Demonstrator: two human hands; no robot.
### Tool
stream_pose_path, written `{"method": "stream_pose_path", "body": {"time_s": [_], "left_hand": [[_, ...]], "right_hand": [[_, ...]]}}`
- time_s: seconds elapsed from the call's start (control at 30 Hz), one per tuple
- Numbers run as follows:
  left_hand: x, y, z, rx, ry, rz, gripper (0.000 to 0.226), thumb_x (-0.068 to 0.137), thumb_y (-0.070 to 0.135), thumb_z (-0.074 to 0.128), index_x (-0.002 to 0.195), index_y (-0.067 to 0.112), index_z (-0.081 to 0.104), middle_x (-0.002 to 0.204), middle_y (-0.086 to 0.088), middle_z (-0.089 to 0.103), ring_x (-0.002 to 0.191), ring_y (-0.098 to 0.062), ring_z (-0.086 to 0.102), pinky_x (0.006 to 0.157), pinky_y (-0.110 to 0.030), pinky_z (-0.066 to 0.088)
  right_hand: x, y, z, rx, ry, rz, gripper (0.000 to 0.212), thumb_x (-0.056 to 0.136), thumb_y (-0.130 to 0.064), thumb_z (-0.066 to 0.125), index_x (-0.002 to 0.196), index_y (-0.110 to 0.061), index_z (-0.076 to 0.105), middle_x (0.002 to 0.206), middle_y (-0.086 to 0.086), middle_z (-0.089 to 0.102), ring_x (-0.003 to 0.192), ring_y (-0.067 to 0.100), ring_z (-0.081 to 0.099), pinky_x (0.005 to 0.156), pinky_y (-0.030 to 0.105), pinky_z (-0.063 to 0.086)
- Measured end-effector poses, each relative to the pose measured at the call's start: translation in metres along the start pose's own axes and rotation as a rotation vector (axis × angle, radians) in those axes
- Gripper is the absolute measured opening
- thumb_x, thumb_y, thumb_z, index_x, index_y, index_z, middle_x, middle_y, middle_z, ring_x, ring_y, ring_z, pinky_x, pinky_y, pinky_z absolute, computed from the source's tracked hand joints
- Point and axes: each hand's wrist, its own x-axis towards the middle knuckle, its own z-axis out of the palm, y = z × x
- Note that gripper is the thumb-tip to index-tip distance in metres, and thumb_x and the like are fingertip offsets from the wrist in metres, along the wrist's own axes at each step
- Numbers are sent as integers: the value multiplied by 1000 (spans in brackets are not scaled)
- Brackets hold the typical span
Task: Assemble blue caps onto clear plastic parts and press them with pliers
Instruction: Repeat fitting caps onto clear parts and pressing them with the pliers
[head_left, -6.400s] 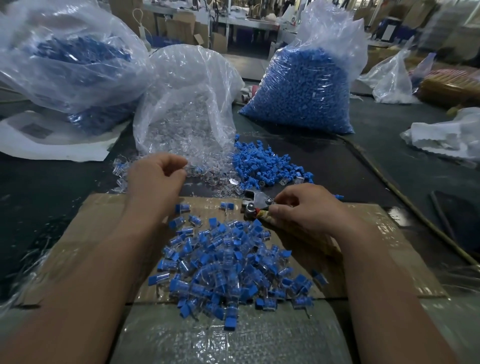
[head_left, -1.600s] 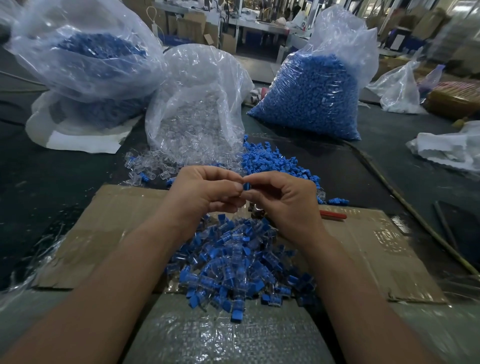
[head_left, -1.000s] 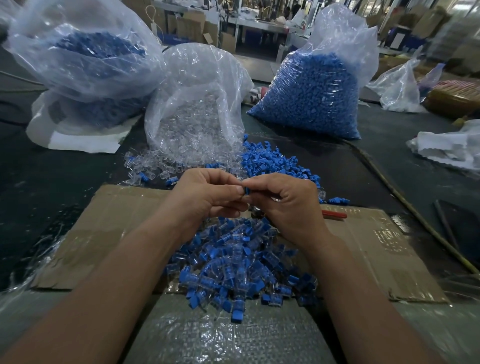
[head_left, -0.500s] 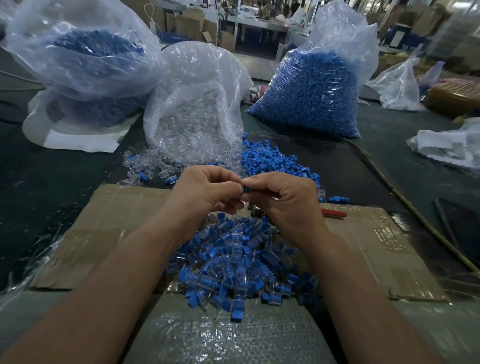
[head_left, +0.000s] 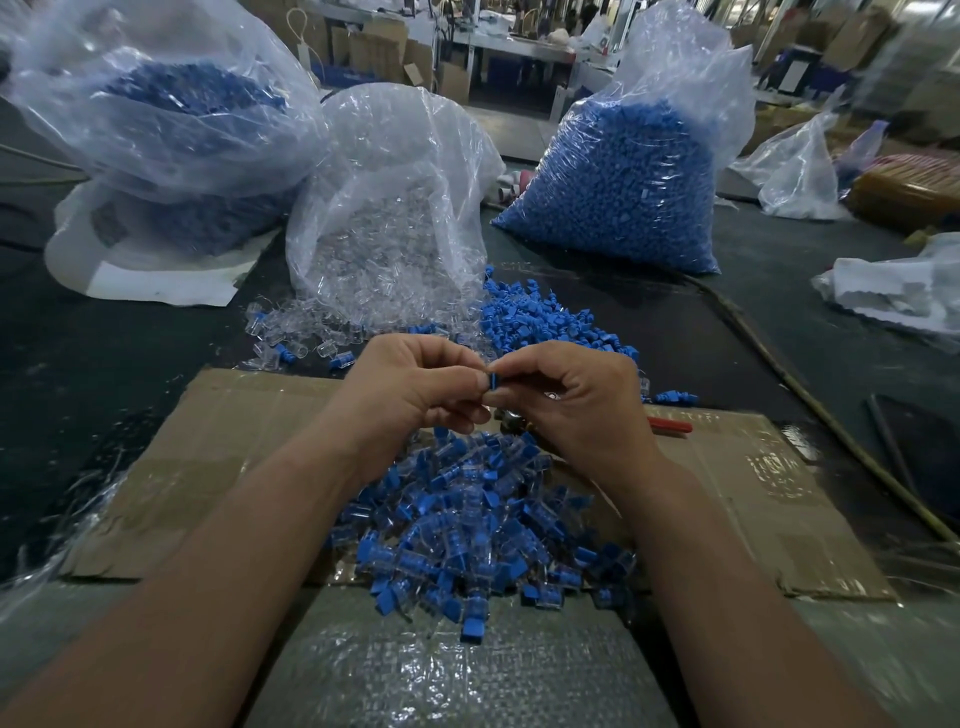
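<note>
Jointly left hand (head_left: 410, 387), right hand (head_left: 574, 402) pinch cap (head_left: 492, 381) near cardboard (head_left: 234, 447) edge.

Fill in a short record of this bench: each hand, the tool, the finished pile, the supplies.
left hand: pinches cap
right hand: pinches the same cap
pliers: unheld on cardboard, partly hidden by right hand
assembled pile: on cardboard, under the hands
loose caps: beyond the hands, beside clear-parts bag
</note>
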Motion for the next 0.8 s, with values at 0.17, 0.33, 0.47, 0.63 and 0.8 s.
{"method": "stream_pose_path", "body": {"time_s": [0.17, 0.33, 0.47, 0.63, 0.8], "left_hand": [[1, 0, -2, -54, 60, 25, 8, 74, -3, 63, 70, 4, 61, 57, -5, 65, 52, -15, 64, 48, -20, 52], [1, -1, -3, -69, 72, 30, 5, 75, -1, 61, 73, 3, 59, 58, -3, 66, 55, -14, 66, 51, -19, 53], [2, -1, -4, -75, 101, 38, 7, 77, -4, 59, 74, 3, 58, 57, -3, 64, 55, -14, 65, 52, -20, 54], [2, 0, -4, -71, 101, 44, 8, 78, -4, 58, 74, 3, 58, 57, -4, 64, 54, -13, 65, 52, -20, 54], [2, 0, -4, -75, 123, 49, 11, 81, -7, 55, 74, 2, 57, 57, -3, 64, 55, -13, 65, 52, -20, 54]], "right_hand": [[3, 11, -24, -1, -43, 392, 27, 64, -42, 69, 89, -34, 63, 82, -19, 62, 79, -2, 62, 72, 14, 51], [-4, 33, -56, -306, -290, 670, 43, 71, -33, 77, 110, -26, 62, 88, -20, 54, 83, -4, 50, 64, 8, 33], [-6, 30, -61, -264, -572, 872, 61, 65, -32, 81, 118, -34, 51, 100, -17, 49, 88, 1, 45, 70, 21, 35], [-5, 30, -58, -355, -634, 914, 78, 60, -30, 84, 129, -30, 47, 104, -14, 43, 100, 11, 40, 86, 31, 37], [0, 27, -53, -476, -562, 863, 44, 67, -24, 75, 109, -27, 63, 81, -14, 52, 75, 7, 51, 58, 24, 42]]}}
